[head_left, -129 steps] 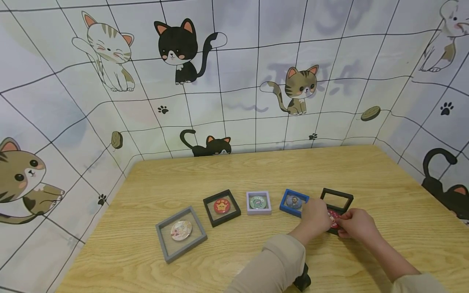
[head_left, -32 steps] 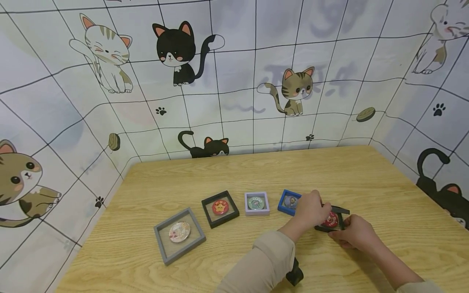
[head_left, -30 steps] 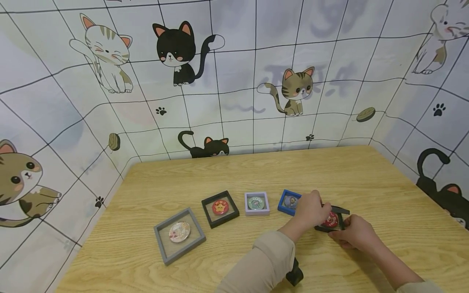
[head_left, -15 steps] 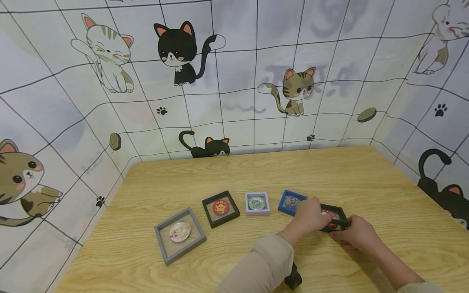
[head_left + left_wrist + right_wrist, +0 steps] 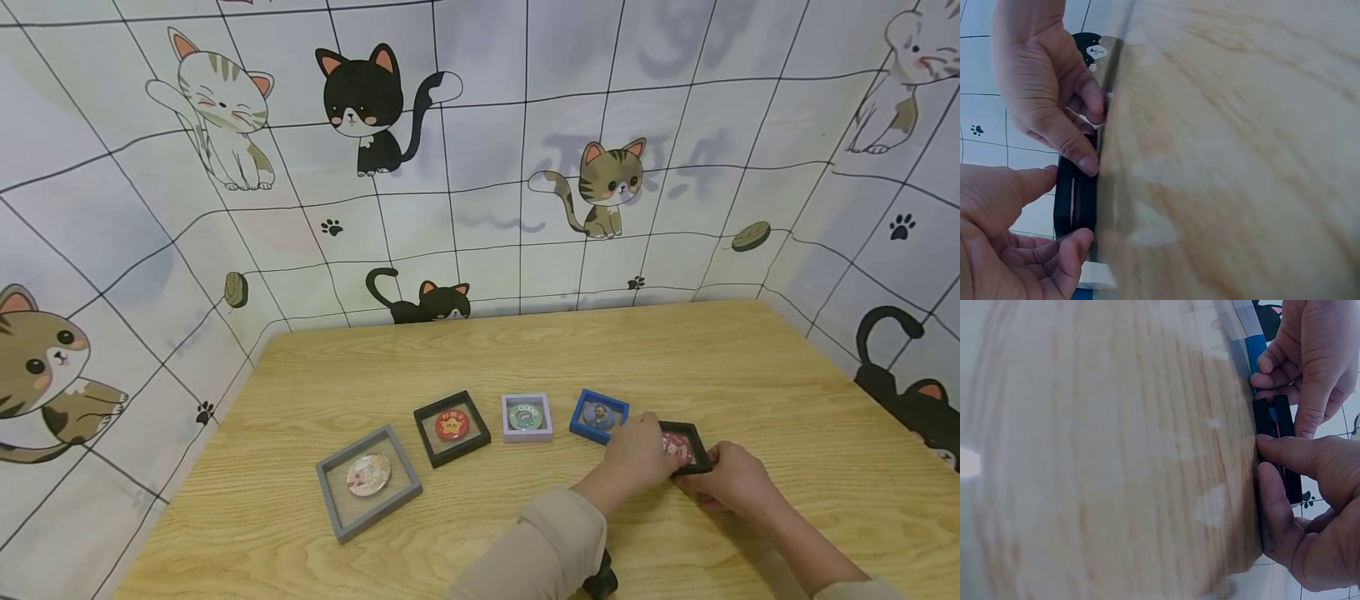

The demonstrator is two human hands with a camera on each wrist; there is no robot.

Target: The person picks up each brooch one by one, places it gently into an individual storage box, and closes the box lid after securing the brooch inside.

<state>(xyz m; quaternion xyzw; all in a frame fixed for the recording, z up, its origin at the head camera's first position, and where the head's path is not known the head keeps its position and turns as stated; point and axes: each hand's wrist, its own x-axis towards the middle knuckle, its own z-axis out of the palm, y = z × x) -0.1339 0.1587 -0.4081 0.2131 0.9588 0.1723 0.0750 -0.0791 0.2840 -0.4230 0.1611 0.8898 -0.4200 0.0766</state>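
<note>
A black display frame (image 5: 701,450) with a round red badge (image 5: 677,447) inside lies at the right of the row in the head view. My left hand (image 5: 637,452) grips its left side, partly covering it. At its right front corner, my right hand (image 5: 738,479) holds the edge between thumb and fingers. Seen edge-on in the left wrist view, the frame (image 5: 1075,200) has its two halves folded together with a thin slit between them. The right wrist view shows a gap between the halves of the frame (image 5: 1277,425) too.
Left of the hands lie a blue frame (image 5: 585,421), a lilac frame (image 5: 527,435), another black frame (image 5: 445,456) and a grey frame (image 5: 375,521), each holding a round badge. A cat-print backdrop (image 5: 487,142) surrounds the wooden table (image 5: 480,358). A black object (image 5: 600,582) shows beneath the left sleeve.
The black frame stood unfolded earlier, its upper half tilted away behind the badge. That half has swung over onto the badge half. Both hands have kept hold of it.
</note>
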